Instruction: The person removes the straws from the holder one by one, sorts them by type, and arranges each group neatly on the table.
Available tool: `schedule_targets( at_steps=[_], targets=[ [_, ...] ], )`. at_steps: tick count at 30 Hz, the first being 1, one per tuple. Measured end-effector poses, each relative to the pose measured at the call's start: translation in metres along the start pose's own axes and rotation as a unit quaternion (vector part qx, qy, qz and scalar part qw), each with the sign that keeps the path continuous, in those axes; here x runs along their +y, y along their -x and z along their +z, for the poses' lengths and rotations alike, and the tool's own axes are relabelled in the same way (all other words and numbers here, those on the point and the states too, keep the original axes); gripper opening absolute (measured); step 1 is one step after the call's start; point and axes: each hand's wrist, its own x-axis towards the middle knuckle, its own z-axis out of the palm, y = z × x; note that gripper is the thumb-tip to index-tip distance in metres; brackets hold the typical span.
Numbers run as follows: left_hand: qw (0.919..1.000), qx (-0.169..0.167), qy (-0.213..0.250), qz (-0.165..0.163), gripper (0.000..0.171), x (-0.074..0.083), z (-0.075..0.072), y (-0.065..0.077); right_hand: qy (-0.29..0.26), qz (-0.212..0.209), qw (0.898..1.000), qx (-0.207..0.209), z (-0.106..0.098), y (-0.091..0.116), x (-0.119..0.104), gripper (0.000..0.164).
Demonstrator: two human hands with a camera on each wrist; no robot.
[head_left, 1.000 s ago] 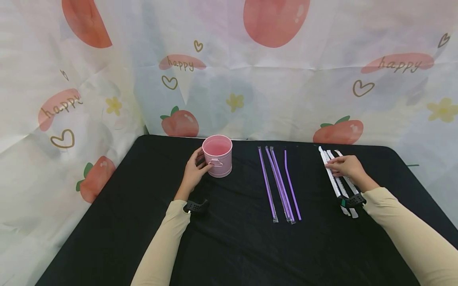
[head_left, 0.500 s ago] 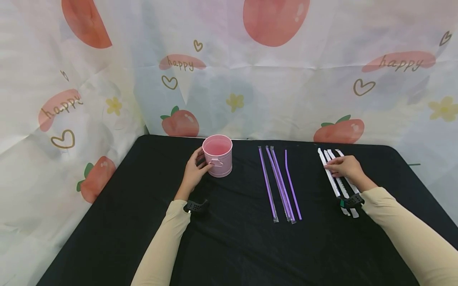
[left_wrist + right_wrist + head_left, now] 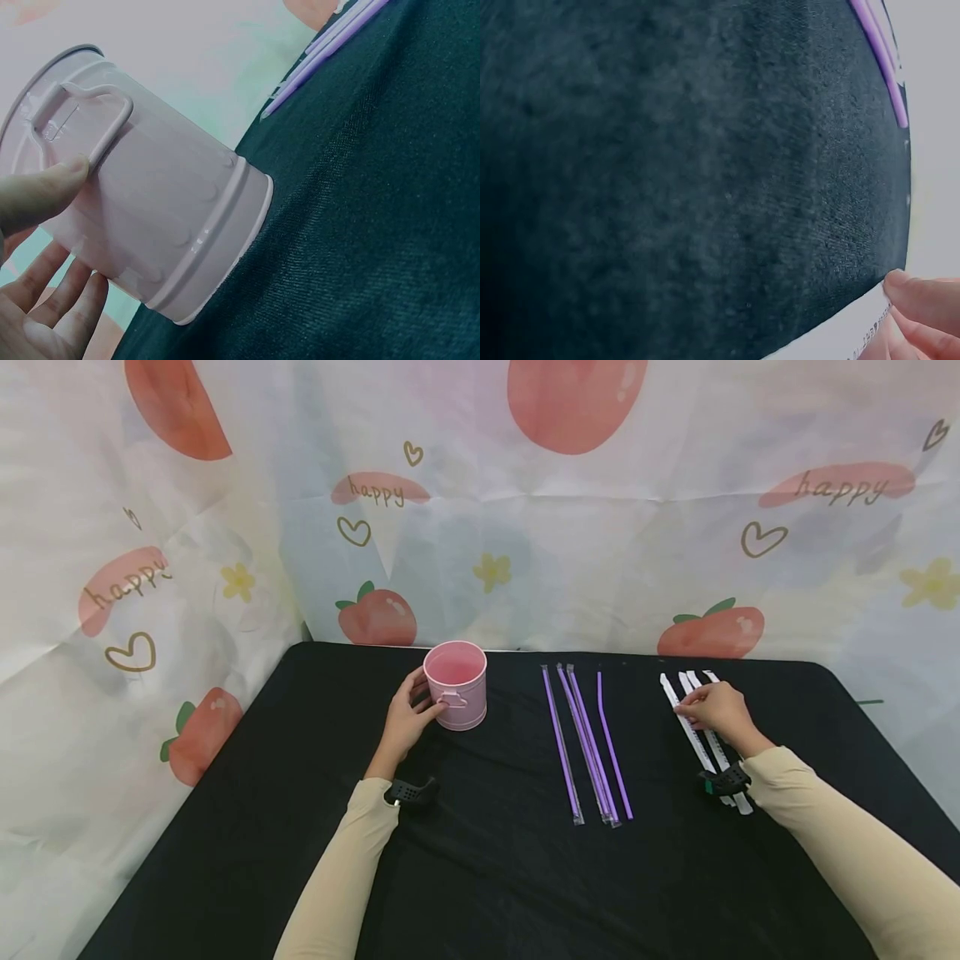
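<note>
In the head view a pink metal bucket stands upright near the table's back edge. My left hand grips its left side; the left wrist view has the thumb against the small side handle and the other fingers behind the wall. At the right, my right hand pinches the leftmost white paper-wrapped straw between thumb and fingers. Printed lettering shows on its wrapper in the right wrist view. Other white wrapped straws lie partly hidden under this hand and wrist.
Several purple straws lie lengthwise between the hands, some in clear wrappers, with a slightly bent straw at their right. A black cloth covers the table. A printed fabric backdrop rises behind and along the left.
My right hand has moved slightly left, taking the leftmost white straw a little away from the others. The left hand and the bucket stay in place.
</note>
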Motion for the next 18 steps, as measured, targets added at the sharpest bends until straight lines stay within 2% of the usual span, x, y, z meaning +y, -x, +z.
schedule_targets(
  at_steps=[6,13,18],
  targets=[
    [1.0,0.0,-0.001,0.002,0.071,0.0,0.0,0.0,0.026,0.001,1.0,0.007,-0.002,0.0,-0.003,0.022],
    [1.0,-0.003,0.002,0.001,0.071,0.0,0.0,0.0,0.027,0.006,1.0,0.007,-0.008,0.003,-0.001,0.026],
    [0.9998,0.009,-0.003,0.016,0.071,-0.02,0.001,-0.007,-0.002,0.001,1.0,0.0,-0.016,0.009,0.002,0.036]
  ],
)
